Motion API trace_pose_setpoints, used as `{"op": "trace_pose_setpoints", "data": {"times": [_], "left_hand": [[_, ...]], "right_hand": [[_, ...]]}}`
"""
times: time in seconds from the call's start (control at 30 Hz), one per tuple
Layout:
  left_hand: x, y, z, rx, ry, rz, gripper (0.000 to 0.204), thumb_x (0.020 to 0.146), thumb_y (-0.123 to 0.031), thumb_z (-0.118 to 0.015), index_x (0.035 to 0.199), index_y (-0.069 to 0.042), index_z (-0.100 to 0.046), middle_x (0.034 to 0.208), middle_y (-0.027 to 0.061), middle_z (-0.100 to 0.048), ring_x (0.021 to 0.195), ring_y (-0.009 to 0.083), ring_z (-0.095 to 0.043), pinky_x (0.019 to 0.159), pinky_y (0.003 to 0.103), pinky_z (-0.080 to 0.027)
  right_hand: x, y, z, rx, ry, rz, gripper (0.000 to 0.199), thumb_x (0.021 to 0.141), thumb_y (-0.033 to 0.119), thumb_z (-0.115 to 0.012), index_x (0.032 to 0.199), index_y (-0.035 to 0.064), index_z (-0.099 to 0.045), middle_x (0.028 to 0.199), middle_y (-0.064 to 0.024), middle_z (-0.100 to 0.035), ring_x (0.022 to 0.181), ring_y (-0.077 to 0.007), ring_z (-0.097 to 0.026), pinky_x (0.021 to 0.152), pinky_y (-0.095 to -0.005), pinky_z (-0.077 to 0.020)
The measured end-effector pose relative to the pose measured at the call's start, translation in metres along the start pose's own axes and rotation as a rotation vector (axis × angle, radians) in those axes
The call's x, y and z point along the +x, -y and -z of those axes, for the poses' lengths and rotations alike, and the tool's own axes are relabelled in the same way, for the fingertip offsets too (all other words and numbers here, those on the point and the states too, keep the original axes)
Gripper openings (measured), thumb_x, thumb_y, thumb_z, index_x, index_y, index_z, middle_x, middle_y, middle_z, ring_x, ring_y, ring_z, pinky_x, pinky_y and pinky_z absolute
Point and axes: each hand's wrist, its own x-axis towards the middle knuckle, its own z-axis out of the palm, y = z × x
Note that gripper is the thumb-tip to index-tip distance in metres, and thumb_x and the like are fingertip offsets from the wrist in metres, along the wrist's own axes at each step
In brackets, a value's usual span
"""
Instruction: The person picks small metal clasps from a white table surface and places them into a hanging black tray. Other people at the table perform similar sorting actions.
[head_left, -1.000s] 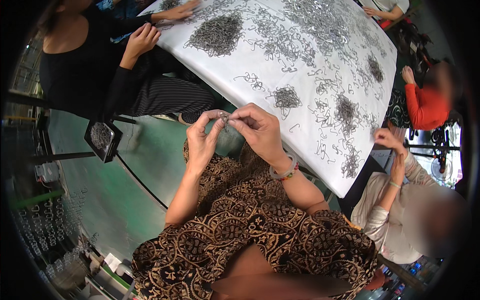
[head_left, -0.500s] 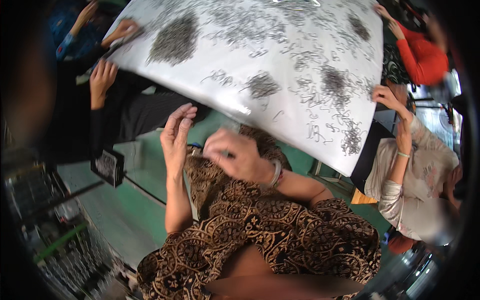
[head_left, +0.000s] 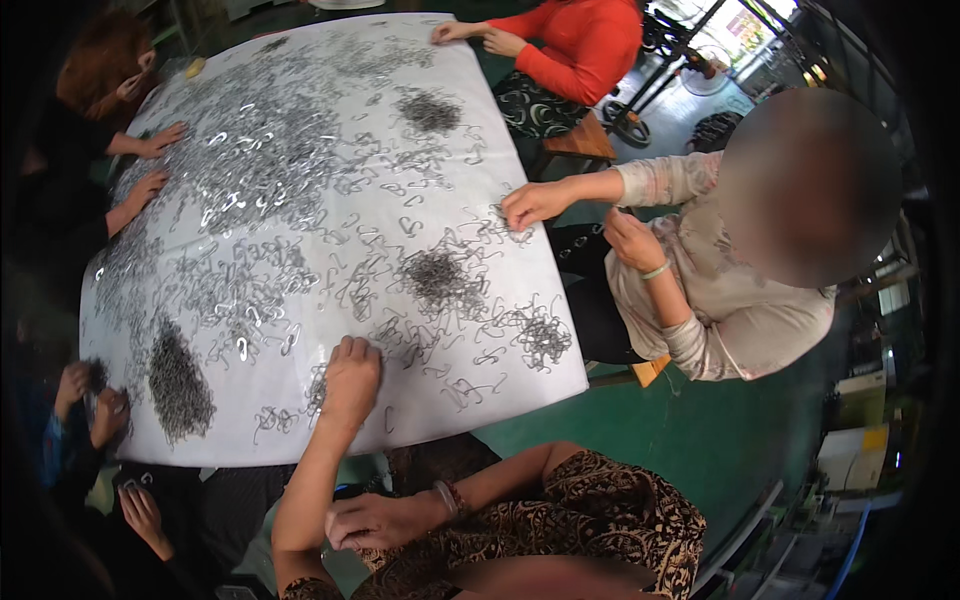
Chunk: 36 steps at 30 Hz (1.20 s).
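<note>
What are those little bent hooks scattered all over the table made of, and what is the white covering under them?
The bent hooks look like thin metal wire: silvery grey, glinting where light hits, dark where heaped. The left hand rests among them. The white covering appears to be a smooth, slightly glossy sheet, perhaps plastic or coated paper; its faint sheen suggests this, but I cannot tell which.

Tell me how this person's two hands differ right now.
The left hand stretches out flat onto the white table, fingers on loose bent wire pieces; the right hand stays back near the lap, off the table, loosely curled. Only the right wrist wears a bracelet. Both hands are bare.
</note>
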Motion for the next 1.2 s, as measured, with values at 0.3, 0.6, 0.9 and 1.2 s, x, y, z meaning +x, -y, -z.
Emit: {"op": "trace_pose_setpoints", "data": {"times": [0.3, 0.6, 0.9, 1.2], "left_hand": [[-0.056, 0.019, 0.059, -0.39, -0.325, 0.387, 0.01, 0.09, -0.006, -0.057, 0.095, 0.002, -0.061, 0.09, 0.0196, -0.061, 0.087, 0.0359, -0.061, 0.078, 0.039, -0.05], [-0.199, -0.05, 0.158, -1.018, -0.807, 0.774, 0.013, 0.091, -0.007, -0.064, 0.097, 0.004, -0.065, 0.086, 0.0065, -0.067, 0.078, 0.01, -0.059, 0.073, 0.025, -0.049], [-0.241, -0.112, 0.141, -0.705, -0.96, 0.628, 0.011, 0.083, 0.001, -0.068, 0.093, 0.002, -0.064, 0.106, 0.01, -0.061, 0.097, 0.0197, -0.059, 0.084, 0.03, -0.048], [-0.228, -0.105, 0.136, -0.813, -1.212, 0.666, 0.008, 0.093, -0.003, -0.06, 0.098, 0.003, -0.062, 0.089, 0.0084, -0.072, 0.078, 0.0117, -0.065, 0.072, 0.026, -0.052]], "right_hand": [[0.018, 0.007, -0.005, -0.146, 0.031, 0.008, 0.013, 0.086, -0.001, -0.067, 0.096, 0.0036, -0.061, 0.092, -0.0069, -0.063, 0.079, -0.0194, -0.062, 0.069, -0.0299, -0.0504], [0.017, 0.001, -0.039, -0.006, -0.088, -0.052, 0.016, 0.086, -0.005, -0.066, 0.098, 0.0002, -0.058, 0.093, -0.0085, -0.065, 0.079, -0.0111, -0.063, 0.065, -0.0237, -0.0513], [0.013, 0.0, -0.053, 0.041, -0.259, -0.149, 0.02, 0.086, -0.009, -0.064, 0.102, -0.0019, -0.054, 0.095, -0.0058, -0.059, 0.085, -0.0091, -0.06, 0.071, -0.0202, -0.0503], [0.022, -0.004, -0.064, -0.284, -0.219, -0.035, 0.014, 0.087, -0.005, -0.065, 0.1, -0.0018, -0.061, 0.092, -0.0056, -0.063, 0.081, -0.0119, -0.063, 0.068, -0.0241, -0.0539]]}}
